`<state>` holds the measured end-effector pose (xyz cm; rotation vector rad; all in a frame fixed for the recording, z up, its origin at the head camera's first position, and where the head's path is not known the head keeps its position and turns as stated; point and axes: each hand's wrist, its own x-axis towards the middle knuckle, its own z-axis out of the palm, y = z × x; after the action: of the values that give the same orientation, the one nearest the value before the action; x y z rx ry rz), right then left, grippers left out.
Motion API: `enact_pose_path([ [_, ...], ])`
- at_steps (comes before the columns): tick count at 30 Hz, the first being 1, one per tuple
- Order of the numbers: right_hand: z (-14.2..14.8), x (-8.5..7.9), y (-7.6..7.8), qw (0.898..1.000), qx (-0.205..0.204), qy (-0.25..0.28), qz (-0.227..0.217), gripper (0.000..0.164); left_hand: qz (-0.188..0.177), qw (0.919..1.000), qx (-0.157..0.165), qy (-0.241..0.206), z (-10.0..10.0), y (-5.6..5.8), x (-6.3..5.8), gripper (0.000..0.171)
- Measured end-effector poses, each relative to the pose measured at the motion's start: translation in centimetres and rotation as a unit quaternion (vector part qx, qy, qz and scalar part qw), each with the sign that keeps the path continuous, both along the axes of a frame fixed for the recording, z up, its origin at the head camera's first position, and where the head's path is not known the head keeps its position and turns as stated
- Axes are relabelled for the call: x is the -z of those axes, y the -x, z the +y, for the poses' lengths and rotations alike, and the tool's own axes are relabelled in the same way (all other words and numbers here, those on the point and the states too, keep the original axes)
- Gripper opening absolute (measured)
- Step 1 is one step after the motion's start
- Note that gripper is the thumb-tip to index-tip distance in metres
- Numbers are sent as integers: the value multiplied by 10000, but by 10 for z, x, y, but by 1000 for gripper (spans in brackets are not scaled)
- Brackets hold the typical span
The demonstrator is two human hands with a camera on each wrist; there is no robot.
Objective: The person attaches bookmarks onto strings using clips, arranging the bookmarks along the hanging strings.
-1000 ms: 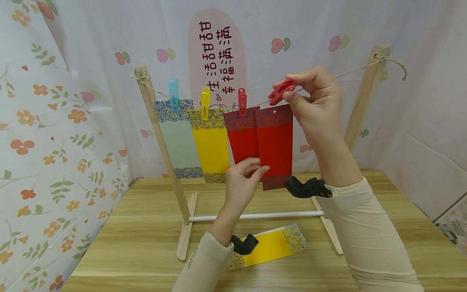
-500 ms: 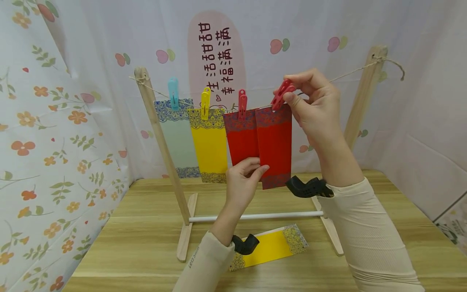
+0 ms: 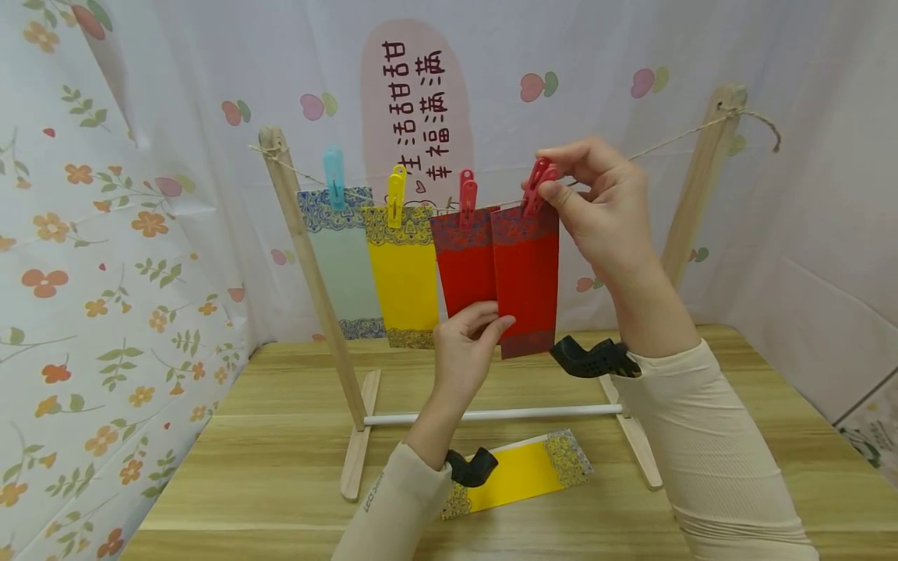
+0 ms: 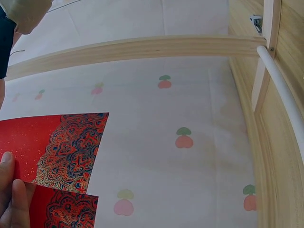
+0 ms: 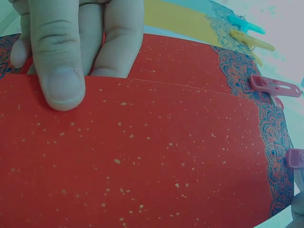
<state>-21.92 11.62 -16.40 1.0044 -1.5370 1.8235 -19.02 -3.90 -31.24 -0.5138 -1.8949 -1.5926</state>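
Between thumb and fingers, my left hand [image 3: 466, 351] pinches the left edge of a red card [image 3: 529, 288] with gold flecks and patterned ends. My right hand [image 3: 606, 210] pinches a red clothespin [image 3: 539, 185] at that card's top edge, by the twine [image 3: 655, 146]. In the right wrist view, the clothespin's tip [image 5: 295, 158] overlaps the card's patterned end. A second red card [image 3: 466, 265], partly behind the first, hangs from another red clothespin [image 3: 468, 204]. Farther left hang a yellow card [image 3: 402, 284] under a yellow clothespin [image 3: 397, 199] and a pale green card [image 3: 344, 273] under a blue clothespin [image 3: 334, 179].
Two wooden posts, a left one [image 3: 309, 273] and a right one [image 3: 705, 179], carry the twine. A white rod [image 3: 533, 413] joins their feet. Another yellow card [image 3: 515, 474] lies on the wooden table [image 3: 245, 467] in front. A printed curtain [image 3: 589, 47] hangs behind.
My right hand has brought the red clothespin down and slightly left, turning it more upright, so its tip now overlaps the card's top. My left hand stays on the card's edge.
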Motion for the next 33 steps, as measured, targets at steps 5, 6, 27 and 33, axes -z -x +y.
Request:
enact_pose_path([
  [5, 1, 0, 0, 9998, 165, -121, 37, 22, -14, 9999, 93, -54, 2, 3, 1, 20],
  [6, 1, 0, 0, 9997, 208, -148, 45, 22, -39, 9999, 120, -73, 2, 4, 1, 20],
  [27, 5, 2, -3, 9911, 1059, -801, -14, 24, -39, 9999, 166, -10, 2, 6, 4, 20],
  [33, 5, 3, -6, 9871, 1231, -1018, -91, 26, 117, 9998, 142, 25, 1, 7, 6, 20],
])
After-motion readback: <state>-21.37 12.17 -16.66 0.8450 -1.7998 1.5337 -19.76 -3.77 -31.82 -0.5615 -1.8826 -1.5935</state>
